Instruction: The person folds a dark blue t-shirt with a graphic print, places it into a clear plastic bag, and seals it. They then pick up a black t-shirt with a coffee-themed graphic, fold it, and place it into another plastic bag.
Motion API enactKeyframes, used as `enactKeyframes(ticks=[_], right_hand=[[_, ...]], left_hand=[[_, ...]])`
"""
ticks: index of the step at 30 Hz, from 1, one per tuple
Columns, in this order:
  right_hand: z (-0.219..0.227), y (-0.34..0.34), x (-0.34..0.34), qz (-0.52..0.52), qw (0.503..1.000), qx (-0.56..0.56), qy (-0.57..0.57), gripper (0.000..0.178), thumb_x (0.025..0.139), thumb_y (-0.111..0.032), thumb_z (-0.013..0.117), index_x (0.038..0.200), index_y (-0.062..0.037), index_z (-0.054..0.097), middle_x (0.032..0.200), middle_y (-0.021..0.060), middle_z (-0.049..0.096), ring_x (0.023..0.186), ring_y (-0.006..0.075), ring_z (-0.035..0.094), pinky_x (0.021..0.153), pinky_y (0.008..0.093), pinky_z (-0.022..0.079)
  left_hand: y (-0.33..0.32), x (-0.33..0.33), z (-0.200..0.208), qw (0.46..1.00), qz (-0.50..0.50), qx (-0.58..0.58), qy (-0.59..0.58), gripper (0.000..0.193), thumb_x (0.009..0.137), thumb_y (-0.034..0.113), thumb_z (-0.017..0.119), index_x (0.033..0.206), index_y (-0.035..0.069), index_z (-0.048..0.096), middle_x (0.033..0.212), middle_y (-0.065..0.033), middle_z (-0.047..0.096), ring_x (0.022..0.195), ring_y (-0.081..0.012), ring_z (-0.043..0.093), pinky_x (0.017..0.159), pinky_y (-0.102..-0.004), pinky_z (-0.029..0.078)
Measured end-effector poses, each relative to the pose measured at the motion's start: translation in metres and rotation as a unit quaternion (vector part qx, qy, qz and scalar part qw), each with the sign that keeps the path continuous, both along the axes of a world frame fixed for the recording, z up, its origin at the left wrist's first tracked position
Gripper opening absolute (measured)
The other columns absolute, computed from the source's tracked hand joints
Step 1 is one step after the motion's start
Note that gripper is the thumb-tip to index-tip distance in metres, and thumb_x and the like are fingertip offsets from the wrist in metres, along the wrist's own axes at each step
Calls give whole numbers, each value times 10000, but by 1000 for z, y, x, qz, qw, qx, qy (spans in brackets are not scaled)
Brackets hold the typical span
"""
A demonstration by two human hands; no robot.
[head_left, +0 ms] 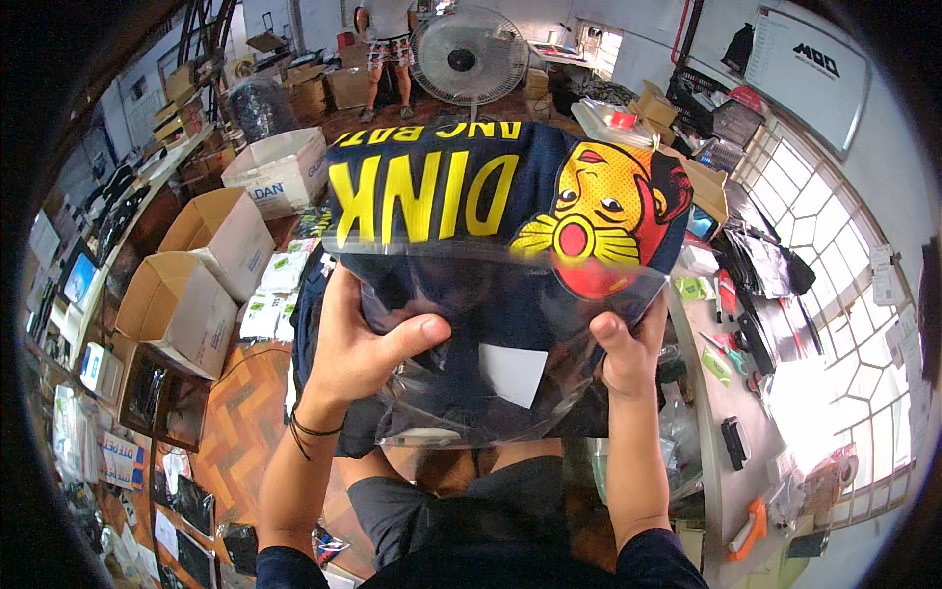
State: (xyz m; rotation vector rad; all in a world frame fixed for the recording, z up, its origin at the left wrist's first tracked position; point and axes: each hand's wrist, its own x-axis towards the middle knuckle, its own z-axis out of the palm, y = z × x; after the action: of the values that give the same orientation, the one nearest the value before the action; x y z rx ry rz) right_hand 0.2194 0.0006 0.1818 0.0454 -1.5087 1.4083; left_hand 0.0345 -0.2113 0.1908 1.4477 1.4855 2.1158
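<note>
A folded dark navy shirt (422, 196) with yellow lettering and a printed cartoon face is held up in front of me. A clear plastic bag (432, 407) covers its near part, while the far, printed part sticks out past the bag's edge. My left hand (358, 344) grips the left side, thumb on top of the plastic and fingers hidden beneath. On the right side my right hand (633, 358) holds the bag and shirt in the same way. A white paper label (513, 375) shows on the near part of the bundle.
Open cardboard boxes (177, 314) stand at my left, beside packed bags (270, 299). To my right runs a worktable (714, 432) bearing scissors (728, 353), a black stapler-like object (734, 442) and an orange-handled tool (751, 530). Beyond are a fan (461, 61) and a standing person (388, 54).
</note>
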Motion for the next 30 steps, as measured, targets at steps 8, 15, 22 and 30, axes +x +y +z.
enactKeyframes(ticks=[8, 15, 22, 30], right_hand=[[5, -34, -23, -65, 957, -283, 12, 458, 1050, -230, 701, 1448, -39, 577, 1360, 120, 691, 1204, 247, 698, 1050, 430, 562], [-183, -151, 34, 15, 903, -426, -56, 662, 1104, -127, 589, 1681, -147, 264, 1612, 120, 451, 1395, 295, 554, 1184, 520, 443], [-191, -108, 141, -136, 901, -148, -385, 143, 1060, -56, 581, 1108, 37, 678, 1032, 133, 724, 862, 176, 709, 781, 322, 568], [-155, 43, 62, -180, 860, 294, -376, 245, 872, 49, 714, 1078, -55, 799, 1074, 117, 688, 1014, 328, 644, 906, 419, 527]], left_hand=[[48, -45, 94, 976, 2, -187, 107, 752, 920, 439, 860, 1429, -55, 610, 1250, -127, 745, 1137, -182, 708, 1015, -313, 552], [137, -102, 17, 816, -49, -430, 383, 837, 966, 540, 750, 1530, -26, 503, 1480, -260, 598, 1362, -389, 594, 1142, -443, 476], [50, -18, -75, 872, 43, -255, 415, 545, 869, 238, 834, 1357, 68, 663, 1416, -174, 630, 1398, -401, 553, 1163, -527, 461], [-11, 83, -197, 819, 98, -376, 423, 732, 867, 276, 807, 1546, 154, 563, 1688, -195, 418, 1577, -396, 369, 1271, -662, 227]])
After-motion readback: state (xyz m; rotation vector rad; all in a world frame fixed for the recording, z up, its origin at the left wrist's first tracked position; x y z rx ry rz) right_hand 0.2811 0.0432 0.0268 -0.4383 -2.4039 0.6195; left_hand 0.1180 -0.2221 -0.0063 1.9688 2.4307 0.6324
